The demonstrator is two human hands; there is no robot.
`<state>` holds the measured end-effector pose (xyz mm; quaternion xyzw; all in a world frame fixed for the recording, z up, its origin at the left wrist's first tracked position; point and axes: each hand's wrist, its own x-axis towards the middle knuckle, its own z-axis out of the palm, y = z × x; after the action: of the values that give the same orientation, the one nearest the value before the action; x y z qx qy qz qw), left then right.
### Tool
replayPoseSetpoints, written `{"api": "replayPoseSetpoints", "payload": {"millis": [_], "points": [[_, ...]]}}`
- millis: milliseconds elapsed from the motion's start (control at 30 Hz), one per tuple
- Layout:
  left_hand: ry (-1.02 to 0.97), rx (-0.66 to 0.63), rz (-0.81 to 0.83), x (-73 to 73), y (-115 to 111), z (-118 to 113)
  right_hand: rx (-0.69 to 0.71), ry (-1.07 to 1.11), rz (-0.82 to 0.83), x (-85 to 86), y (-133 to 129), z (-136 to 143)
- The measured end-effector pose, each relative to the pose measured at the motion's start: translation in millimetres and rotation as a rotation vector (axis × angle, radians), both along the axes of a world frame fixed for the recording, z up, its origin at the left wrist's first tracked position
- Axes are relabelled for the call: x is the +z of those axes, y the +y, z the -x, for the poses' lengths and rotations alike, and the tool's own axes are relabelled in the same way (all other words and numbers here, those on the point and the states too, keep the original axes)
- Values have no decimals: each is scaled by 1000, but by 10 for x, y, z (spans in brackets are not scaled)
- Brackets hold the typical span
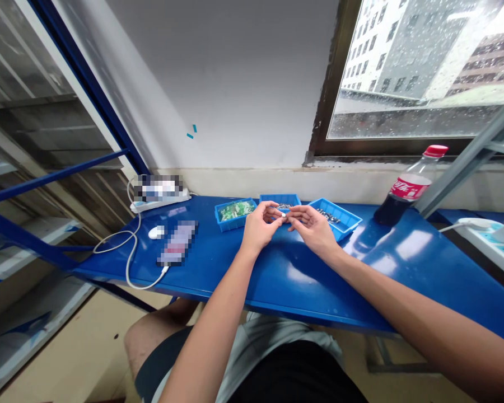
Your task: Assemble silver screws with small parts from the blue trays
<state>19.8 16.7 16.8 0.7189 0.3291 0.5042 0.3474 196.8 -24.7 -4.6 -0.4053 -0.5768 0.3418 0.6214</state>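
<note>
Glossy blue tabletop [210, 260] spreads beneath my left hand [260, 226] and right hand [314, 228], their fingertips together gripping a small white piece [283, 215] near three blue plastic trays [279, 198]. Should my pinch loosen, it could slip and get lost among small dark metallic parts [329, 217].

The bottle [410, 187] has a red cap [435, 150], a red label [404, 188] with white lettering and dark liquid [390, 210]. Left of the bottle, the nearest tray [348, 221], the middle tray [280, 198] and the farthest tray [234, 225] are all blue, the last holding green and whitish pieces [237, 210]. A small piece [283, 215], also left of the bottle, is white. Under the bottle, the bench [212, 249] is deep blue.
</note>
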Motion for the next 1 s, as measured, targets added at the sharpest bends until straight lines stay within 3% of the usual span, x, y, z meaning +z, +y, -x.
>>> {"api": "replayPoseSetpoints", "payload": {"millis": [400, 667, 800, 1000], "points": [[-54, -130, 163, -38, 5, 6, -16, 14, 11, 10, 0, -25], [-33, -134, 171, -12, -15, 5, -19, 6, 32, -9, 28, -46], [78, -54, 100, -10, -28, 24, -29, -20, 35, -2, 11, -38], [242, 18, -136, 6, -59, 53, -17, -106, 60, 47, -48, -21]]}}
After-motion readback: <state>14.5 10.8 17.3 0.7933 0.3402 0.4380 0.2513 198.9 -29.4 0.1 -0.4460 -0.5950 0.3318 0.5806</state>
